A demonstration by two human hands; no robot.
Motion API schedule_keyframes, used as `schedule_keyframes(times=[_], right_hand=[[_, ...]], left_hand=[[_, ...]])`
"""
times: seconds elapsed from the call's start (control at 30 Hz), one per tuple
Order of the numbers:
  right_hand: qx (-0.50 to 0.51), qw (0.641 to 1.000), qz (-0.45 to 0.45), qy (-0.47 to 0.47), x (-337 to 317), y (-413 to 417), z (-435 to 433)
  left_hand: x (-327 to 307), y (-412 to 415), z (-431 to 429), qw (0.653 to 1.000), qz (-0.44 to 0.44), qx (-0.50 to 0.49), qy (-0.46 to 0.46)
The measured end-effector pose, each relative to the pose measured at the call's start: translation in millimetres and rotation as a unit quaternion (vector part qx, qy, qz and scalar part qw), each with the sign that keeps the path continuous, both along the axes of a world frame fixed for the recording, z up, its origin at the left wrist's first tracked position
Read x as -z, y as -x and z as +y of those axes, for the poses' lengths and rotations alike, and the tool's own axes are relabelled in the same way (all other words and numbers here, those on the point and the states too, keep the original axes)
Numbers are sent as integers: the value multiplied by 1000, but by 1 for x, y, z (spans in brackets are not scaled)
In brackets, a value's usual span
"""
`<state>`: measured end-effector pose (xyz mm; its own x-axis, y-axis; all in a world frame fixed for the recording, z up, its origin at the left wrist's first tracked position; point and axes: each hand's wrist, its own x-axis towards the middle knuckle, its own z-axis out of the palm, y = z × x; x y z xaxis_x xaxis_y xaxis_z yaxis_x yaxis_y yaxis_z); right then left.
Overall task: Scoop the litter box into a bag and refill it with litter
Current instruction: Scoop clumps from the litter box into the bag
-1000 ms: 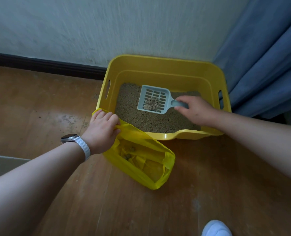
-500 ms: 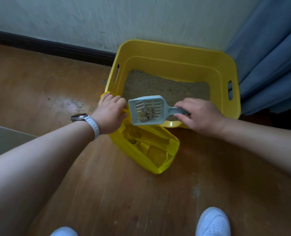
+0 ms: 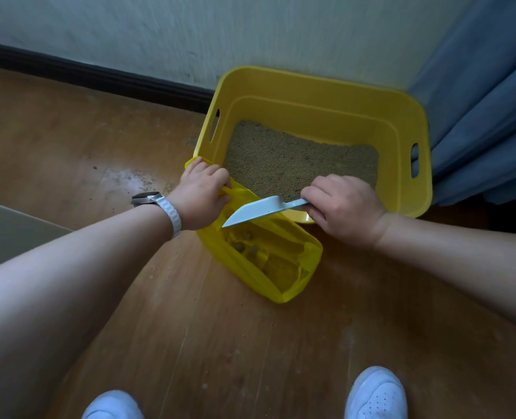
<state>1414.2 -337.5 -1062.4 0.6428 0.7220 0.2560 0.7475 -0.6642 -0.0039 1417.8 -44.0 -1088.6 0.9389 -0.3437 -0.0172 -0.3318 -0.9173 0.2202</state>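
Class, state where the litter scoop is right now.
Head view, centre: the scoop tilts over the yellow bag, handle gripped by the right hand, in front of the litter box.

Litter box point(image 3: 317, 83): yellow plastic tub, slot handles in side walls, on wooden floor, back against wall.
Litter point(image 3: 296, 164): tan granules covering box bottom, surface uneven.
Scoop point(image 3: 256, 210): pale grey-blue, turned on edge, tip tilted down over bag mouth, handle gripped in right hand point(image 3: 345, 210).
Bag point(image 3: 312, 258): yellow plastic, open, on floor touching box's near wall; left hand point(image 3: 200, 195) grips its rim. Few dark clumps point(image 3: 246, 237) inside.
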Motion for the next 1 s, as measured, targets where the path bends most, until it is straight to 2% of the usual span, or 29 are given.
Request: schedule_keyframes(times=[0.17, 0.33, 0.63, 0.73, 0.8, 0.9, 1.0], right_hand=[[-13, 999, -32, 6, 1, -1, -3], [6, 1000, -9, -28, 1, -4, -7], [2, 1000, 5, -25, 7, -6, -9], [54, 995, 73, -49, -3, -14, -10], [126, 976, 173, -44, -17, -27, -13], [235, 924, 301, 36, -35, -59, -28], [283, 888, 315, 181, -44, -94, -56]], left_hand=[[1, 0, -1, 1000, -7, 1, 2], [3, 0, 0, 1000, -13, 5, 0], [4, -1, 1, 1000, -14, 3, 2], [4, -1, 0, 1000, -16, 7, 6], [4, 0, 1, 1000, -15, 8, 2], [6, 0, 1, 1000, -24, 10, -2], [7, 0, 0, 1000, -26, 12, -9]])
